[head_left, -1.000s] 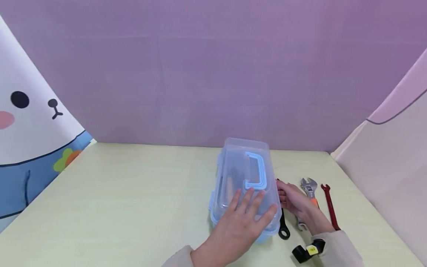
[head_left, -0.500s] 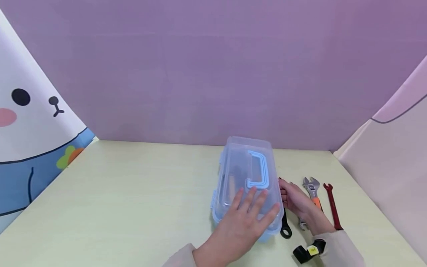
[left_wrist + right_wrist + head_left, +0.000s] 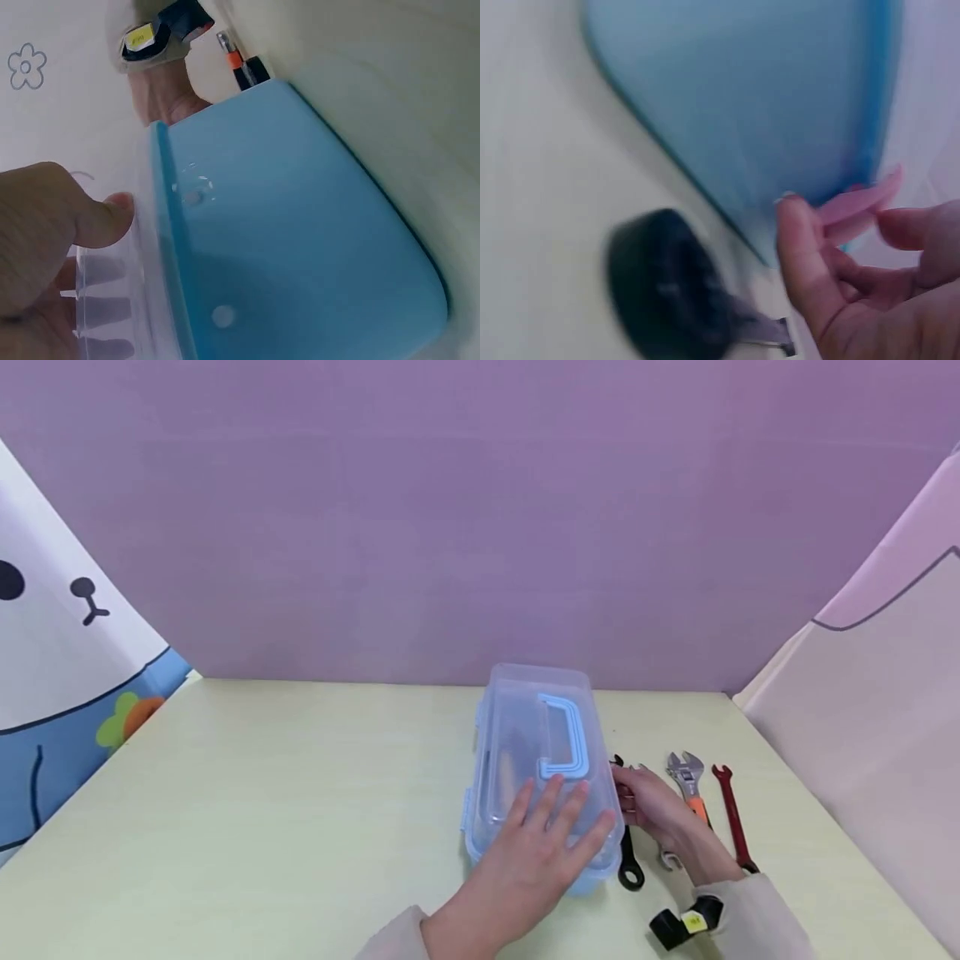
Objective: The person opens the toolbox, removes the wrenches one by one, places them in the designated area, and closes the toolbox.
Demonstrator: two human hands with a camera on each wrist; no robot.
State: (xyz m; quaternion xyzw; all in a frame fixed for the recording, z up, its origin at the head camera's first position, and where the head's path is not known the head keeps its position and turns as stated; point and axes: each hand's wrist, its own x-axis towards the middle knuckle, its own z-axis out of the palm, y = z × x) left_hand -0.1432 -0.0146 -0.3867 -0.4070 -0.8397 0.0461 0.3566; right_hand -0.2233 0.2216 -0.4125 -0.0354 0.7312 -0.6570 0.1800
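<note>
A clear-lidded toolbox (image 3: 517, 718) with a pale blue handle and blue base stands on the table with its lid down. My left hand (image 3: 521, 868) rests on the near part of the lid, fingers spread and straight. On the box's right side, my right hand (image 3: 660, 810) has its fingers and thumb at a pink latch (image 3: 859, 202) and pinches it. The latch sticks out from the box wall in the right wrist view. Just below that hand lies a black ring-ended wrench (image 3: 631, 868), partly hidden by it.
Right of the box lie an adjustable wrench (image 3: 686, 772) with an orange-and-black handle, a dark red wrench (image 3: 733, 814) and a silver wrench end (image 3: 669, 860) partly under my right arm. A purple backdrop (image 3: 420, 543) rises behind the table (image 3: 300, 810).
The head view has shifted slightly. Both hands stay at the toolbox in nearly the same pose, and the tools have not moved.
</note>
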